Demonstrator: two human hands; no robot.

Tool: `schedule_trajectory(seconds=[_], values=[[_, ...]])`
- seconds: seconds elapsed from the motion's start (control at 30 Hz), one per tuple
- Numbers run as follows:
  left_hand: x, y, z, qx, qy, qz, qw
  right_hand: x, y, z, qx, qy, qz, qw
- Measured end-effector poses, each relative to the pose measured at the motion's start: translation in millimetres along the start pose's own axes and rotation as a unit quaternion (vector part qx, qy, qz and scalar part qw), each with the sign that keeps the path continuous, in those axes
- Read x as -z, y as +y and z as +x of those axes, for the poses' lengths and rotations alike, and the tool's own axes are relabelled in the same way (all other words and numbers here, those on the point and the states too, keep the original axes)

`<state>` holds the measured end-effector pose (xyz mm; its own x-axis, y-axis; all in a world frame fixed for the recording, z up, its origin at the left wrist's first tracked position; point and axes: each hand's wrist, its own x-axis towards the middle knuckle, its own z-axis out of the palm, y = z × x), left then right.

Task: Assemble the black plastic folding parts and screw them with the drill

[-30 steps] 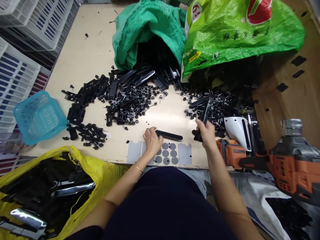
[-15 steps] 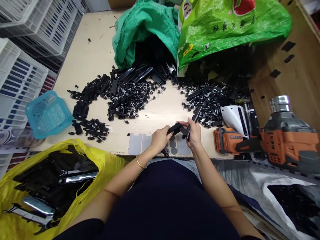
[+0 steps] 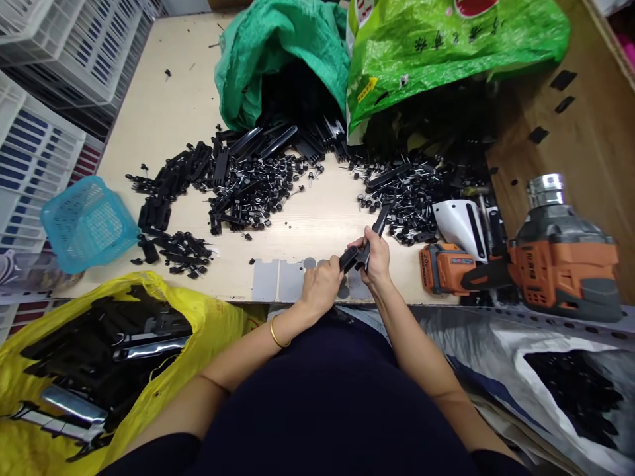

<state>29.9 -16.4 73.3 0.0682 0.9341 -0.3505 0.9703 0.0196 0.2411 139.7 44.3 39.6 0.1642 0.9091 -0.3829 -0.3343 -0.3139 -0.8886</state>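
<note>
Near the table's front edge, my left hand [image 3: 321, 284] is closed round a short black plastic piece [image 3: 348, 258] with a rounded end. My right hand [image 3: 377, 256] grips a longer black plastic bar [image 3: 381, 219] that points up and away. The two pieces meet between my hands; whether they are joined I cannot tell. Below them, grey sheets [image 3: 265, 280] with round grey discs lie along the edge, partly covered by my hands. Beyond my right hand is a heap of small black-headed metal pins [image 3: 411, 198]. A similar heap of pins [image 3: 260, 192] lies ahead to the left.
Black parts spill from a green sack [image 3: 238, 73] and a bright green bag [image 3: 446, 53] at the back. A blue basket [image 3: 92, 225] stands left, above a yellow sack [image 3: 208, 324] of black parts. An orange power tool [image 3: 565, 258] lies right.
My hands have drawn slightly closer together, with the left hand turned so the short piece points up more. The view has shifted a little.
</note>
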Motion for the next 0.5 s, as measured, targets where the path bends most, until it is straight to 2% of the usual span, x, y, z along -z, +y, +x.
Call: schedule_trajectory(seconds=[0.07, 0.23, 0.37, 0.5], values=[[0.3, -3.1, -0.9, -0.011, 0.006, -0.023, 1.000, -1.2, 0.3, -3.1, 0.007, 0.004, 0.005, 1.000], [-3.7, -12.3, -1.4, -0.086, -0.003, -0.163, 0.983, -3.1, -4.3, -15.0, 0.037, -0.014, 0.017, 0.999], [-7.6, -6.5, -5.8, -0.045, -0.008, -0.133, 0.990, -2.0, -3.1, -19.8, 0.052, -0.036, 0.028, 0.998], [-6.3, -4.6, -5.6, -0.058, -0.038, -0.098, 0.993, 0.5, 2.3, -18.2, 0.047, -0.054, 0.045, 0.996]])
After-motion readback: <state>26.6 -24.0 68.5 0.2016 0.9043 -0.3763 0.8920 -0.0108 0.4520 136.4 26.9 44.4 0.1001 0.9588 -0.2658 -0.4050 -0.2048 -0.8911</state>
